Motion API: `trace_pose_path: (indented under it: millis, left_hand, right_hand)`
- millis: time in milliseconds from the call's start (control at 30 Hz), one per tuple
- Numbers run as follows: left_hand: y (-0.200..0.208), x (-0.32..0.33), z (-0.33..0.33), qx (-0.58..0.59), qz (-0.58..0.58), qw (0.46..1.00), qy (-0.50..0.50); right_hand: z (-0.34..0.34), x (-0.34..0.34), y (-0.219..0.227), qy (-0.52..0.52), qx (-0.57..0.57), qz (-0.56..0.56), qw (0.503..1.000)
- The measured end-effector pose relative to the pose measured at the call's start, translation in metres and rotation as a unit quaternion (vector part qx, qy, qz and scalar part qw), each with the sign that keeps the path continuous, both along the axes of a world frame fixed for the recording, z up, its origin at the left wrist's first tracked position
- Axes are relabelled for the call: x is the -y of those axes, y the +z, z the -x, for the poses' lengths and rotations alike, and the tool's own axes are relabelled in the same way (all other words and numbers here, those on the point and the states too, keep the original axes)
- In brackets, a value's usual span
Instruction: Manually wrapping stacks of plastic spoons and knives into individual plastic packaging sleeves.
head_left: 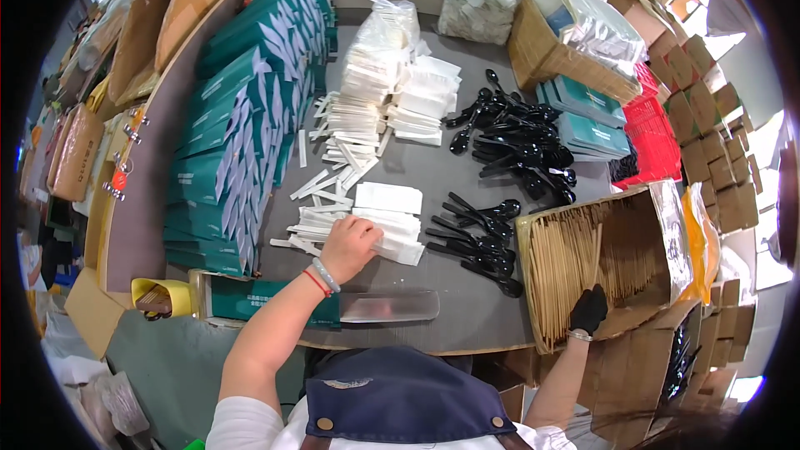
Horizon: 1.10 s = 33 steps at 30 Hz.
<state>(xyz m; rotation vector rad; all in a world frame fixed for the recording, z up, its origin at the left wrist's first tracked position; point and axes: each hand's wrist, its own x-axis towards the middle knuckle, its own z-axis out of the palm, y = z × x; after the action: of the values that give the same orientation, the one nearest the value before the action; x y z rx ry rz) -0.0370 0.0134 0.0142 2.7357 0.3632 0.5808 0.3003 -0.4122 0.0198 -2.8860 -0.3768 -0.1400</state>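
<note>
My left hand (350, 246) is bare, with its fingers curled down where narrow white paper packets (312, 225) meet a stack of wider white napkin packets (388, 215). What lies between its fingertips is hidden. My right hand (589, 310), in a black glove, reaches into the open cardboard box (677, 242) of wooden chopsticks (560, 275). Its fingers close round the lower end of a chopstick (597, 250) that slants across the others. Between my hands lie black plastic spoons (483, 237) in a loose pile.
Dark green printed sleeves (212, 167) stand in long rows at the left. Farther back are more white packets (367, 75), a larger spoon heap (525, 142) and flat green packs (592, 129). An empty clear tray (392, 306) lies along the table's front edge. Red crates (654, 142) stand beyond.
</note>
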Motion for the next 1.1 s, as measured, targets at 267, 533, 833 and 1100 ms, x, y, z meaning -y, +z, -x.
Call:
trace_pose_path:
  millis: [267, 533, 833, 1100]
  left_hand:
    - [0.002, 0.002, 0.000, 0.006, 0.032, 0.999, 0.003]
    - [0.055, 0.056, 0.029, -0.181, 0.397, 0.899, 0.025]
    - [0.035, 0.089, 0.084, -0.007, 0.112, 0.992, 0.056]
    - [0.025, 0.105, 0.086, -0.154, 0.039, 0.987, -0.030]
  right_hand:
    - [0.033, -0.074, 0.022, 0.078, 0.188, -0.107, 0.973]
    - [0.101, -0.185, 0.035, 0.337, -0.057, -0.050, 0.939]
    - [0.103, -0.190, 0.027, 0.371, -0.051, -0.046, 0.926]
    - [0.205, -0.214, 0.025, 0.548, -0.226, -0.018, 0.805]
